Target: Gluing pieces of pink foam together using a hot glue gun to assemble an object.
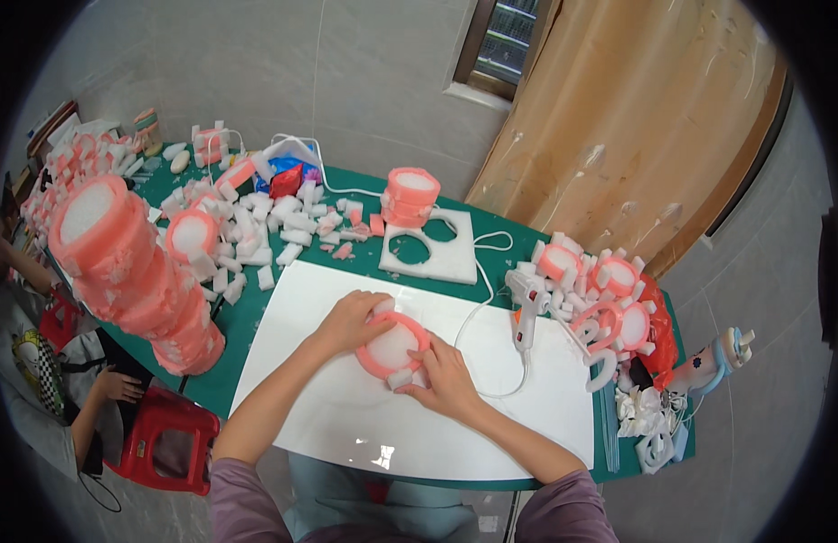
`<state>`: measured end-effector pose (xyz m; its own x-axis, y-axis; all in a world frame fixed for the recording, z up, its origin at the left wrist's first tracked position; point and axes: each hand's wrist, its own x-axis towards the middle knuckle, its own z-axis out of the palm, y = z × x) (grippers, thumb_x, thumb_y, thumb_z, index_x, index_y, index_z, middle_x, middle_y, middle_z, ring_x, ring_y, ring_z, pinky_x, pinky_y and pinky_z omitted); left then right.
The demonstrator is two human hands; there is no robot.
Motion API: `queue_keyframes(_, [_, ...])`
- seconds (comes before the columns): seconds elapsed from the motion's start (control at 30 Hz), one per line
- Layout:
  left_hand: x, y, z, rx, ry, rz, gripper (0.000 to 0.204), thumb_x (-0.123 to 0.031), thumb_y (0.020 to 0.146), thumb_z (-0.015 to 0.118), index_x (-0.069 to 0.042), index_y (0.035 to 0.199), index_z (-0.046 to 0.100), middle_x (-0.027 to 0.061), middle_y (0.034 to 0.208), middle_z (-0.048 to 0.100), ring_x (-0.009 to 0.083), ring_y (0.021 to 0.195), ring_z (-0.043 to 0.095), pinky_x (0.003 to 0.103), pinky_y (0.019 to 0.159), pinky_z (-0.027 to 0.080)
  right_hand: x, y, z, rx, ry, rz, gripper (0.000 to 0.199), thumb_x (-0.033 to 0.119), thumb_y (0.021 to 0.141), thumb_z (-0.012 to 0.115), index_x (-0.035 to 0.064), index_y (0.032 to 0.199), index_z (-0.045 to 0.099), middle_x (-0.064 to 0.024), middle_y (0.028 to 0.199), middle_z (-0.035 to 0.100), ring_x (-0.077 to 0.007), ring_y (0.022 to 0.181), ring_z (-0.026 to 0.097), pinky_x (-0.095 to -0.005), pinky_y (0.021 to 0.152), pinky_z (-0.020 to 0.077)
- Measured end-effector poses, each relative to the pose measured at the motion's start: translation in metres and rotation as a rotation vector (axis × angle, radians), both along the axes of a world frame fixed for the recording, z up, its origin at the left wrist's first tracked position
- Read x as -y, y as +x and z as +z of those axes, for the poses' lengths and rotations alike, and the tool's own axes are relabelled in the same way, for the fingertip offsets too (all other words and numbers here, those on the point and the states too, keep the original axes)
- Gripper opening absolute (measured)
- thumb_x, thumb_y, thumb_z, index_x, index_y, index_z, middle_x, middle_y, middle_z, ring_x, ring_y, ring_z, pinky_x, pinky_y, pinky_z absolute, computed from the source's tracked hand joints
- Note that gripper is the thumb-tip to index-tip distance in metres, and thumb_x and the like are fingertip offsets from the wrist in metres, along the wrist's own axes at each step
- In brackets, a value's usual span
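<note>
A round foam piece (392, 349) with a pink rim and a white middle lies on the white board (328, 412) in front of me. My left hand (354, 319) closes on its upper left edge, by a small white foam block. My right hand (442, 378) grips the lower right edge, the thumb beside another white foam block (399, 379). Right of my hands, a white glue gun (527, 303) stands nozzle down, its cord running over the board. The undersides of my fingers are partly hidden.
Tall stacks of pink foam rings (152, 271) stand at left. Loose white foam blocks (256, 222) cover the green table (346, 183) behind. A foam sheet with round holes (450, 262) lies at back. More ringed pieces (615, 276) sit right. Another person's hand (120, 386) is near a red stool (170, 439).
</note>
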<state>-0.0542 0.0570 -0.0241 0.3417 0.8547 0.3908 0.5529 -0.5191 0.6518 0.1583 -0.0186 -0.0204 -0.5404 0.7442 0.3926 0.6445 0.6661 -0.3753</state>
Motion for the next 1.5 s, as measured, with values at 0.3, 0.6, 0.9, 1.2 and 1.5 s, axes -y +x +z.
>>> queue_keyframes(0.3, [0.007,0.0,0.0,-0.059,-0.008,-0.007,0.043,-0.028,0.073,0.068,-0.002,0.107,0.06,0.0166,0.09,0.062,0.0296,0.084,0.057,0.036,0.074,0.047,0.006,0.0,0.0,0.002,-0.029,0.011,0.063,0.039,0.069,0.072,0.0014,0.114,0.049,-0.0221,0.125,0.04,-0.0375,0.116,0.04,-0.0432,0.092,0.0346])
queue_keyframes(0.6, [0.005,0.0,0.003,-0.054,-0.051,-0.004,0.045,-0.028,0.073,0.068,-0.001,0.108,0.06,0.0154,0.092,0.062,0.0271,0.081,0.057,0.035,0.073,0.048,0.004,-0.001,0.001,-0.002,-0.005,-0.004,0.06,0.036,0.067,0.076,0.0014,0.109,0.051,-0.0201,0.124,0.042,-0.0359,0.112,0.044,-0.0416,0.091,0.0364])
queue_keyframes(0.9, [0.004,0.0,0.005,-0.045,-0.036,-0.019,0.045,-0.027,0.073,0.07,-0.001,0.107,0.06,0.017,0.092,0.061,0.0272,0.077,0.058,0.034,0.071,0.049,0.004,-0.001,0.002,0.004,-0.001,-0.012,0.061,0.037,0.065,0.077,0.0015,0.109,0.051,-0.0203,0.123,0.043,-0.0357,0.111,0.044,-0.0415,0.089,0.0366])
queue_keyframes(1.2, [0.002,-0.001,-0.002,-0.039,-0.028,-0.013,0.043,-0.027,0.072,0.07,-0.002,0.106,0.061,0.0167,0.092,0.061,0.0288,0.08,0.058,0.035,0.071,0.048,0.005,-0.001,0.0,0.006,-0.042,-0.001,0.061,0.036,0.068,0.074,0.0011,0.112,0.05,-0.0214,0.124,0.041,-0.0367,0.115,0.041,-0.0425,0.092,0.0347])
queue_keyframes(1.5, [0.005,0.001,-0.001,-0.068,0.07,-0.026,0.039,-0.027,0.073,0.068,-0.006,0.106,0.061,0.0151,0.084,0.06,0.0314,0.082,0.054,0.038,0.074,0.045,0.006,-0.001,0.0,-0.01,0.013,-0.028,0.062,0.035,0.065,0.075,0.0027,0.112,0.052,-0.0199,0.123,0.043,-0.035,0.115,0.042,-0.0414,0.088,0.0354])
